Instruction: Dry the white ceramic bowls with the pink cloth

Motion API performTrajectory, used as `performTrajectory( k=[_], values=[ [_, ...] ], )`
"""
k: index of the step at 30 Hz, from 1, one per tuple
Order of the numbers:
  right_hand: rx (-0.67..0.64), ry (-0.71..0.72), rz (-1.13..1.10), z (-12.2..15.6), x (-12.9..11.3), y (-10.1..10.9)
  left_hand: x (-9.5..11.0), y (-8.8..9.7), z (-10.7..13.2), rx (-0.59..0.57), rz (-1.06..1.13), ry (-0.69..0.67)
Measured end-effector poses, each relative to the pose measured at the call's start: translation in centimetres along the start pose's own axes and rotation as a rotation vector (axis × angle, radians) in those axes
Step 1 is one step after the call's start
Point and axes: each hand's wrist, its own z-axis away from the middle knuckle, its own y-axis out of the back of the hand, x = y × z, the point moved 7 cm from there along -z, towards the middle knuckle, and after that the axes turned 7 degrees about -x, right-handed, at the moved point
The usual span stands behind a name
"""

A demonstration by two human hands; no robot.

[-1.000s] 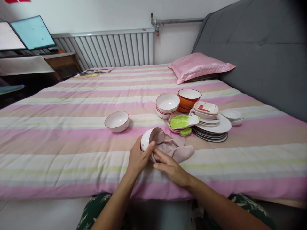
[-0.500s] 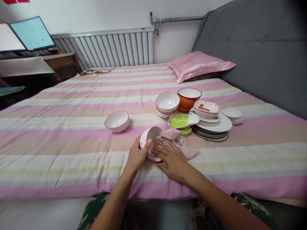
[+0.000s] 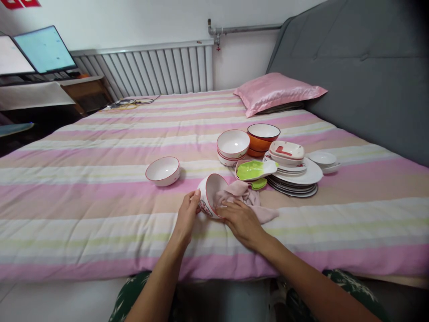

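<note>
A white bowl with a red rim is tipped on its side, its mouth facing right. My left hand grips it from the left, fingers behind its outer wall. A crumpled pale pink cloth lies partly inside the bowl and partly on the bedspread. My right hand is closed over the cloth at the bowl's lower rim, with the fingertips partly hidden. Left of these, another red-rimmed bowl stands upright alone.
Behind the hands are stacked red-rimmed bowls, orange bowls and a green leaf-shaped dish. Stacked plates bear small rectangular dishes; small saucers sit farther right. A pink pillow lies near the grey headboard.
The bowl has turned in my left hand, bringing a floral pattern into view. My left thumb has moved from inside the rim to the outside. The right hand stays on the cloth.
</note>
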Motion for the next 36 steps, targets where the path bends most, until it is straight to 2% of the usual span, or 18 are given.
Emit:
performTrajectory(
  k=[3, 7, 13, 17, 22, 25, 29, 36],
  values=[
    [0.052, 0.010, -0.064, 0.1, -0.2, 0.6, 0.3, -0.2, 0.2, -0.026, 0.027, 0.040],
    [0.076, -0.017, -0.252, 0.4, -0.6, 1.4, 1.7, -0.2, 0.8, -0.006, 0.089, -0.046],
    [0.146, -0.105, -0.645, 1.1, -0.3, 2.2, 2.8, -0.3, 1.5, -0.071, 0.111, -0.193],
    [0.159, -0.076, -0.825, 0.8, -0.5, 2.3, 3.0, -0.5, 1.5, -0.113, 0.089, -0.212],
    [0.066, -0.014, -0.784, 0.9, -1.5, 1.9, 3.1, -0.9, 1.4, -0.124, 0.009, -0.186],
    [0.030, -0.023, -0.712, 1.2, -1.7, 1.6, 3.1, -1.0, 1.3, -0.119, -0.141, -0.171],
    [0.064, -0.074, -0.716, 1.2, -1.0, 1.7, 3.0, -1.3, 1.2, -0.141, -0.303, -0.206],
    [0.083, -0.107, -0.652, 0.7, -0.3, 2.3, 2.0, -0.8, 0.9, -0.048, -0.317, -0.181]
  ],
)
